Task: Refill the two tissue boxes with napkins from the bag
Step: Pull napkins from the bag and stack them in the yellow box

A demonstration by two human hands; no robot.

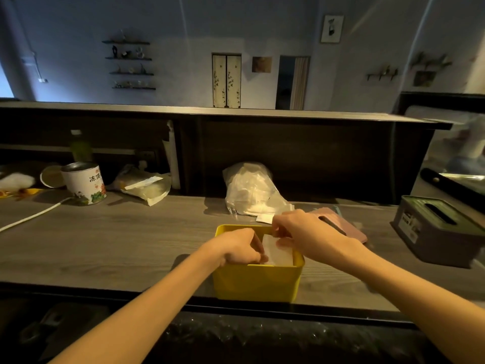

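Both hands are down in the yellow box (256, 281) at the near edge of the desk (118, 240), and you're bedding the napkins (278, 252) into it. Your left hand (237, 249) has its grip curled on the stack's near-left side; your right hand (299, 232) pinches the far edge of the napkins, narrow and tight. The bag (252, 191) sits just behind, toward the desk's back edge, with plenty left in it by the look. The pink lid (341, 227) lies just right of your right hand, and the second box (438, 229), grey-green, waits at the right edge with its lid on. Next, I'd say: press the stack flat, square it up, then let go.
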